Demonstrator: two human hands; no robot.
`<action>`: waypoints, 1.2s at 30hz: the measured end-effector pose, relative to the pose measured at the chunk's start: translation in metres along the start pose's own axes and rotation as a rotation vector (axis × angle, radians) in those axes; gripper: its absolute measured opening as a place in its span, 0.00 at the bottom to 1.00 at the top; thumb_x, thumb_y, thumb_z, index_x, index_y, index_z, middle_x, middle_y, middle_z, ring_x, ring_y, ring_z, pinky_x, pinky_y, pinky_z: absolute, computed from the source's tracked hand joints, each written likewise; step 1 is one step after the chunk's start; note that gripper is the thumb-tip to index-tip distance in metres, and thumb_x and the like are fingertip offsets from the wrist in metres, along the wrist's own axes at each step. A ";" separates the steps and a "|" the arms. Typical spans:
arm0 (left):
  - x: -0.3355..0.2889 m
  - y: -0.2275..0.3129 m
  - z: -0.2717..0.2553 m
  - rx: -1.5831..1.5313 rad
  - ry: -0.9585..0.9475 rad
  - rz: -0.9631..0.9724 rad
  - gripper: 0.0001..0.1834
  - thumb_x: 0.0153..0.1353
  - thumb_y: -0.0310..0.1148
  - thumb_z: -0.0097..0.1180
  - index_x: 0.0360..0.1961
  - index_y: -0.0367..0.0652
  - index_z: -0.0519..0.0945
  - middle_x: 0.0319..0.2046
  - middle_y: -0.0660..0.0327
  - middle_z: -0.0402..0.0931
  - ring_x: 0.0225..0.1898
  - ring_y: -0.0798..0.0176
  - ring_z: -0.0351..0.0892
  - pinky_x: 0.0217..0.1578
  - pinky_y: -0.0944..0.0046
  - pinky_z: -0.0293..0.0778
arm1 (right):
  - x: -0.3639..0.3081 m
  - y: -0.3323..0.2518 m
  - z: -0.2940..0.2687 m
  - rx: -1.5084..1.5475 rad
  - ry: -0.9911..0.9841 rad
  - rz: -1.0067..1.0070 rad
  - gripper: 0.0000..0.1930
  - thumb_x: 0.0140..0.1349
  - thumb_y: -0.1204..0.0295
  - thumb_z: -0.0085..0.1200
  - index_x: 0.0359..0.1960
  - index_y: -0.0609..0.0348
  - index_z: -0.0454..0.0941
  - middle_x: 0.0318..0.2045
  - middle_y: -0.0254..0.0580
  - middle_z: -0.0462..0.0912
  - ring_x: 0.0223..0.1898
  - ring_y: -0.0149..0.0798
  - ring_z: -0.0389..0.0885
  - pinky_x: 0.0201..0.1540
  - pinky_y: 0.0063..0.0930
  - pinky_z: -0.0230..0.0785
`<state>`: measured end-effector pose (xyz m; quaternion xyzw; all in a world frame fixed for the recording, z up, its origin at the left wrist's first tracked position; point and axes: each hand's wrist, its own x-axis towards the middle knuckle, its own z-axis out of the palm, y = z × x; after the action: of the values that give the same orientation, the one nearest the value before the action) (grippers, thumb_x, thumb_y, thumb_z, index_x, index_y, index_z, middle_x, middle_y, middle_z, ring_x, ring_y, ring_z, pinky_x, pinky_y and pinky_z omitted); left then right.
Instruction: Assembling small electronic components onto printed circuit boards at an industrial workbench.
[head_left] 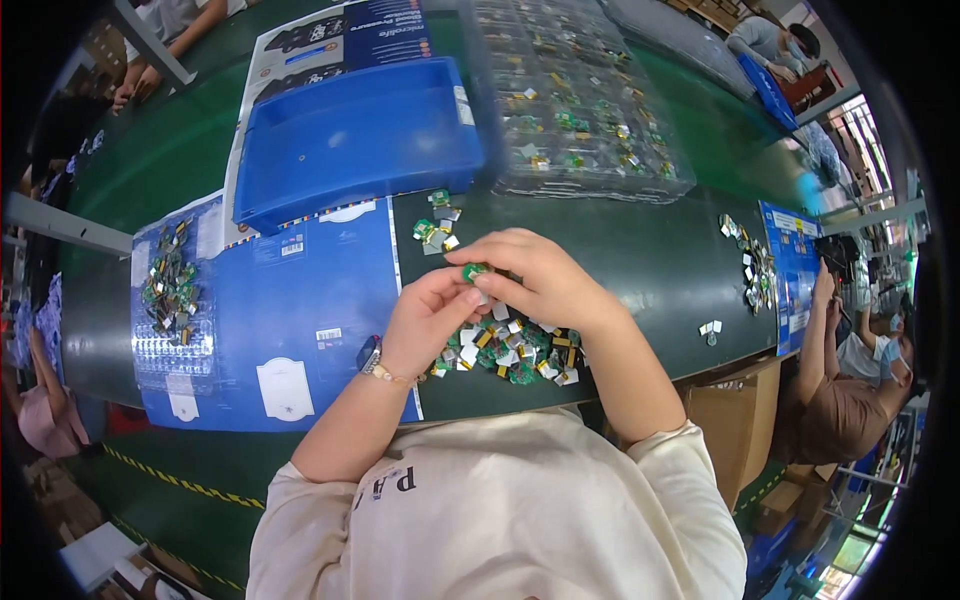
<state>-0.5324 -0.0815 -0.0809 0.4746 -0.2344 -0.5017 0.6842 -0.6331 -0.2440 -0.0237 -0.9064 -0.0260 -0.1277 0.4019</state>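
Between the fingertips of both hands is a small green circuit board [474, 271] with a pale piece at its lower side. My left hand [432, 312] pinches it from the left, thumb and fingers together. From above and the right, my right hand [535, 272] grips the same board. Just below the hands lies a loose heap of circuit boards [510, 350] with white, yellow and dark parts. A smaller cluster of boards [437, 228] rests just beyond my left fingers.
An open blue bin [360, 135] stands on printed blue cardboard [330, 300]. Stacked clear trays [590, 110] hold boards at the far side. More boards [172, 290] sit on a clear tray at left, others [757, 270] at right. A cardboard box [735, 420] adjoins the table. Co-workers sit around.
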 end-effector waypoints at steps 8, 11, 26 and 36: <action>-0.003 0.014 0.009 0.055 0.080 -0.039 0.14 0.65 0.28 0.52 0.50 0.34 0.76 0.38 0.60 0.80 0.39 0.70 0.80 0.37 0.71 0.76 | -0.018 0.004 0.001 0.112 0.263 0.123 0.12 0.53 0.73 0.59 0.41 0.57 0.83 0.26 0.39 0.80 0.29 0.37 0.77 0.34 0.28 0.69; -0.007 0.032 0.022 0.170 0.157 0.031 0.14 0.65 0.27 0.52 0.50 0.35 0.76 0.38 0.61 0.80 0.39 0.71 0.79 0.35 0.72 0.76 | -0.013 -0.004 -0.003 0.169 0.279 0.331 0.12 0.53 0.74 0.61 0.40 0.59 0.83 0.25 0.38 0.81 0.25 0.31 0.77 0.30 0.24 0.69; 0.022 0.039 -0.008 0.334 -0.067 -0.035 0.09 0.63 0.27 0.54 0.43 0.36 0.79 0.36 0.60 0.80 0.37 0.68 0.80 0.34 0.70 0.77 | -0.014 0.002 0.003 0.056 0.209 0.339 0.07 0.51 0.73 0.64 0.28 0.62 0.78 0.22 0.33 0.75 0.23 0.26 0.70 0.26 0.22 0.63; 0.020 0.021 -0.037 -0.303 -0.231 -0.246 0.13 0.66 0.29 0.50 0.49 0.36 0.77 0.39 0.52 0.81 0.38 0.60 0.84 0.38 0.67 0.82 | -0.009 -0.003 0.026 0.525 0.255 0.496 0.05 0.56 0.76 0.61 0.29 0.61 0.76 0.24 0.26 0.73 0.24 0.18 0.68 0.25 0.15 0.60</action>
<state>-0.4848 -0.0836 -0.0818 0.3309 -0.1738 -0.6618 0.6499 -0.6368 -0.2219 -0.0405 -0.7281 0.2125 -0.1272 0.6392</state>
